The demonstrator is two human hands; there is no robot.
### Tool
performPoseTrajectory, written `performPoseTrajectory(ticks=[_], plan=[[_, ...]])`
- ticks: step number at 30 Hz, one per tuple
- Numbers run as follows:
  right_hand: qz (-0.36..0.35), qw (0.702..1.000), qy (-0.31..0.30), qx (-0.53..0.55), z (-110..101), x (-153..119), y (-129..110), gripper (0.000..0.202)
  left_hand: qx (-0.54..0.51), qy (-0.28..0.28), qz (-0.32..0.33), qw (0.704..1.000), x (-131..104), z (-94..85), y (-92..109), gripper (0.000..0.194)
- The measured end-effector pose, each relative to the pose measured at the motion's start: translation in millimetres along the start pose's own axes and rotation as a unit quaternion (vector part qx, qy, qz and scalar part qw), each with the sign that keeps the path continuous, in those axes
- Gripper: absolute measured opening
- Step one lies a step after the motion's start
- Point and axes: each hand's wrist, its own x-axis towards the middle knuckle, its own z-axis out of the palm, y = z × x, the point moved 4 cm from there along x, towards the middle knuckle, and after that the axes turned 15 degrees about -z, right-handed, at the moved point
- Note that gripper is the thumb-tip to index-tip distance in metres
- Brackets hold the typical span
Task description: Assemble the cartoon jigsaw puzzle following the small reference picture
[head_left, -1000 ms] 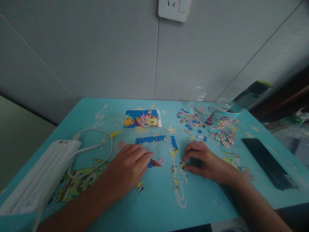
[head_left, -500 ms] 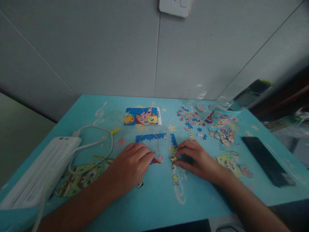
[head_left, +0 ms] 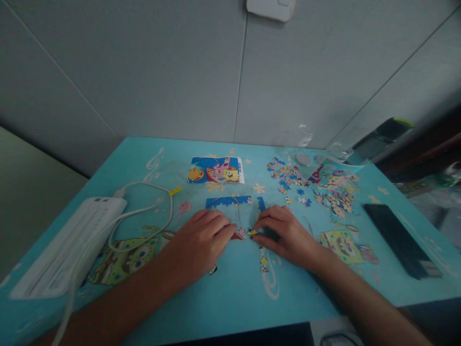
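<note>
Head view shows the right hand (head_left: pixel 288 231) pinching a yellow puzzle piece (head_left: pixel 252 232) just beside the red section (head_left: pixel 238 236) at the left hand (head_left: pixel 203 239), whose grip I cannot tell; squaring it up before pressing should help.

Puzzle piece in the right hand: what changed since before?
The right hand carried the puzzle piece left, toward the pink-and-red pieces by the left hand, still holding it. The left hand, picture card and loose pile stayed put.
</note>
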Motion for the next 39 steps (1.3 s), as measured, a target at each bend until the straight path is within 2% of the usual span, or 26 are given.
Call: performPoseTrajectory(ticks=[8, 17, 39], plan=[[-0.001, 1.000, -0.006, -0.003, 1, 1, -2, 0.019, 0.003, -0.008, -0.001, 1.000, 0, 2.3, -2, 0.022], [0.005, 1.000, 0.000, -0.001, 4, 3, -3, 0.020, 0.019, -0.060, 0.019, 0.998, -2, 9.5, 2, 0.022], [0.003, 1.000, -0.001, -0.005, 5, 6, -5, 0.019, 0.033, -0.074, 0.024, 0.996, -1, 10.7, 4, 0.022]])
